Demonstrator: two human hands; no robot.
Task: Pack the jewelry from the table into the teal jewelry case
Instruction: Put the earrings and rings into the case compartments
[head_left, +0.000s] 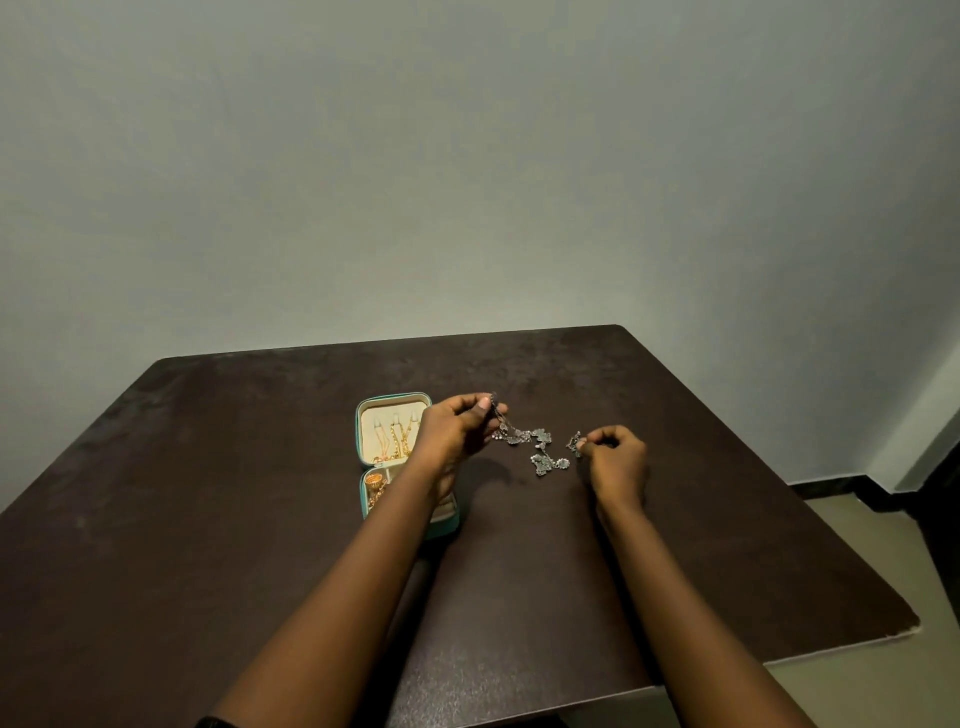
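A teal jewelry case lies open on the dark table, its cream lining showing. Gold chains hang in the lid half, and a gold ring with other gold pieces sits in the base. A silver necklace with small leaf-like charms stretches between my hands, sagging just above the table to the right of the case. My left hand pinches one end of it beside the case and covers part of the case's right side. My right hand pinches the other end.
The table stands against a pale wall, with its right corner near a strip of light floor. A dark baseboard runs along the wall at right.
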